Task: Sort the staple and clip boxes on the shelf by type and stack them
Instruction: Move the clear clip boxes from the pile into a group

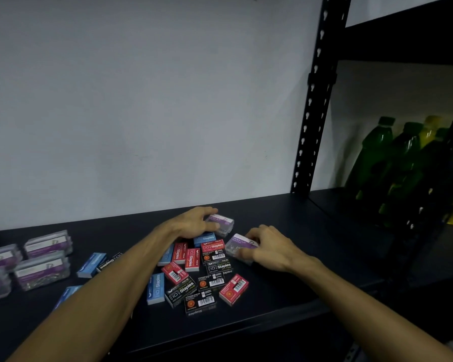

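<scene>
Two hands are at work over the black shelf [285, 212]. One, the left hand [194, 222], curls its fingers round a clear paper clip box [224, 222] at the far edge of the pile; the right hand [268, 246] pinches a second paper clip box [237, 244] just beside the staples. Several clip boxes already sit stacked in a group [41, 257] at the far left, so that sort looks largely done, with these two seemingly the last to join it. What remains is the jumbled heap of staple boxes [198, 273], red, black and blue, lying mixed and overlapping between the arms, plus a few blue staple boxes [92, 265] loose near the left forearm. None of the staples appear stacked yet.
</scene>
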Action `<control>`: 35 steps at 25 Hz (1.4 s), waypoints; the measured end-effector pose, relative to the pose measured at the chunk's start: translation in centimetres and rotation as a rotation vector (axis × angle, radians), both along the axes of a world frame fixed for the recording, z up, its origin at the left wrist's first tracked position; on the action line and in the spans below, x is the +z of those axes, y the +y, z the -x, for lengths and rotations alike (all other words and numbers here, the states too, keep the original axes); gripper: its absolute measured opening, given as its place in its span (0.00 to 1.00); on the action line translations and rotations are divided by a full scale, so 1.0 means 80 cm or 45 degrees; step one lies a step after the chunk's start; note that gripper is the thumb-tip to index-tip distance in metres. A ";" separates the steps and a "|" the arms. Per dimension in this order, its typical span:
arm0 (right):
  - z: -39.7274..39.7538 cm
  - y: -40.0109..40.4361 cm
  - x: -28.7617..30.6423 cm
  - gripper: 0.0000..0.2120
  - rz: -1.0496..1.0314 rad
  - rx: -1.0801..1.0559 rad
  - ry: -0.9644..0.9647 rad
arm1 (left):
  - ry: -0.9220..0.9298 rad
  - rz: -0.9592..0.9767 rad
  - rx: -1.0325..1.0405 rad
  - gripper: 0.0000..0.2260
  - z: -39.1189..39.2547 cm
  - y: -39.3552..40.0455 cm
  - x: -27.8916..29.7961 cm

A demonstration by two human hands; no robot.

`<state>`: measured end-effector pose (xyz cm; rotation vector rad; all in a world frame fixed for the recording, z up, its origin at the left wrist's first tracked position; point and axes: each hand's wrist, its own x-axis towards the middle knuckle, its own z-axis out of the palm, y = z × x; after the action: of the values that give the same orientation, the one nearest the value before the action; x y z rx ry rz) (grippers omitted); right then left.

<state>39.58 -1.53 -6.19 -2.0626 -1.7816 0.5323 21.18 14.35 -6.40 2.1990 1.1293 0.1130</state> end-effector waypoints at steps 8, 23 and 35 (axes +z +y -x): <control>-0.035 0.015 -0.006 0.22 -0.064 0.003 0.241 | -0.171 -0.019 0.033 0.24 0.006 0.002 -0.006; -0.046 0.029 -0.018 0.27 -0.190 0.035 0.269 | -0.363 -0.048 0.051 0.19 0.008 0.002 -0.010; 0.014 0.041 0.011 0.25 -0.280 0.095 0.323 | -0.506 -0.121 0.128 0.19 0.114 -0.027 0.040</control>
<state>38.44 1.72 -5.34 -1.7064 -1.6899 0.5635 12.05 12.21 -3.20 2.0760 1.0223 0.6293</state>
